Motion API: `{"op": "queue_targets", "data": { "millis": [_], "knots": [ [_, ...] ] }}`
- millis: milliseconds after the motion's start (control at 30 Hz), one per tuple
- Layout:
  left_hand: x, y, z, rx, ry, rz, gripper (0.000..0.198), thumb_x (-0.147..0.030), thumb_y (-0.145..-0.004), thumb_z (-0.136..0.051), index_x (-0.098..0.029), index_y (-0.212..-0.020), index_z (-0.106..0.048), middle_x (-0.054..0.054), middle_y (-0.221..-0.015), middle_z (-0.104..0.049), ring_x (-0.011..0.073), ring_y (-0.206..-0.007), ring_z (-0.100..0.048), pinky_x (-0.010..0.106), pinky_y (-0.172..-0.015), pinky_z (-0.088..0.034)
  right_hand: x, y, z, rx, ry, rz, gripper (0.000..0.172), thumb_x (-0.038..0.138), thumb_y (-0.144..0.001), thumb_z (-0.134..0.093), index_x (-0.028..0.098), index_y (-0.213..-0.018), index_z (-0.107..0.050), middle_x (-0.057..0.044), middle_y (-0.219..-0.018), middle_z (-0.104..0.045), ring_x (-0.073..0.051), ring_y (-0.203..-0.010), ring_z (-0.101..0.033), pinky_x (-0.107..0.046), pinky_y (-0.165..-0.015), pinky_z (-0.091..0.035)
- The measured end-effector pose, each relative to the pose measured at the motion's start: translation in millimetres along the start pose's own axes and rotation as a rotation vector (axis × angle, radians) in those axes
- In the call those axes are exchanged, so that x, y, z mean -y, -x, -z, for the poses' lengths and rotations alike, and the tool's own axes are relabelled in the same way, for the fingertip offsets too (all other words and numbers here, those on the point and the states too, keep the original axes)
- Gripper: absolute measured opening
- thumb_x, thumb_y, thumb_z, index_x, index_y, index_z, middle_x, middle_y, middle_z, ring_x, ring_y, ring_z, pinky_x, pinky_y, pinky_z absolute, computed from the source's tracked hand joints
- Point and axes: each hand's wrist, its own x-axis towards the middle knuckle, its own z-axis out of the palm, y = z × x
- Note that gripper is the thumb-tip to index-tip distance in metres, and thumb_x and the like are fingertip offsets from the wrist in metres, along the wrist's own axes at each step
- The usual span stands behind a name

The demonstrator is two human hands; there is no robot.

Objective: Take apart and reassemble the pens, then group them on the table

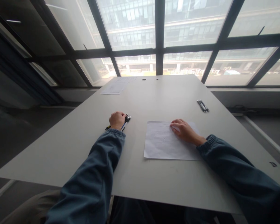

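My left hand [117, 120] is closed over a small bunch of pens [126, 122] lying on the white table. The pens' ends stick out on both sides of the hand, and the fingers are mostly hidden behind its back. On the right, my right hand [183, 130] lies on a sheet of white paper [157, 141], palm down with its fingers stretched out and slightly bent. The sheet is flat with faint creases, and my hand and sleeve cover part of its right side.
Several pens [203, 106] lie side by side toward the table's right edge. More printed sheets [113, 87] rest at the far left corner. Two small dark round pieces [144, 79] sit near the far edge. Tall windows [135, 28] stand beyond the white table [140, 174].
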Motion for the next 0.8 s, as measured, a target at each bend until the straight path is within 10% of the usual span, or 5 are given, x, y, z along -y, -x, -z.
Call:
{"op": "queue_targets", "data": {
  "millis": [433,567,800],
  "knots": [
    [-22.6,-1.0,32.5,-0.248,0.509,-0.117,0.024,-0.036,-0.091,-0.061,-0.017,-0.099,-0.073,0.009,-0.096,-0.072,0.0216,-0.086,-0.062,0.032,-0.081,-0.049,-0.5,-0.4,1.0,0.022,0.021,0.002,0.022,0.018,-0.093,-0.056,0.024,-0.106,-0.073,-0.009,-0.115,-0.068,-0.026,-0.107,-0.060,-0.042,-0.097,-0.050],
    [-53.8,17.0,25.9,0.027,1.157,-0.155,0.039,-0.043,-0.091,-0.062,-0.017,-0.121,-0.065,0.004,-0.085,-0.065,0.0107,-0.059,-0.051,0.023,-0.054,-0.042,-2.3,0.1,-1.2,0.005,0.016,0.004,0.021,0.018,-0.093,-0.057,0.024,-0.106,-0.073,-0.009,-0.114,-0.069,-0.026,-0.108,-0.059,-0.043,-0.098,-0.050],
    [-105.8,70.0,1.9,0.372,1.736,-0.147,0.033,-0.039,-0.079,-0.081,-0.018,-0.101,-0.067,0.000,-0.079,-0.062,0.0067,-0.063,-0.056,0.019,-0.060,-0.047,-2.1,-2.7,-3.4,-0.195,-0.121,0.003,0.022,0.023,-0.095,-0.057,0.021,-0.112,-0.071,-0.010,-0.108,-0.070,-0.026,-0.104,-0.062,-0.043,-0.093,-0.053]
  ]
}}
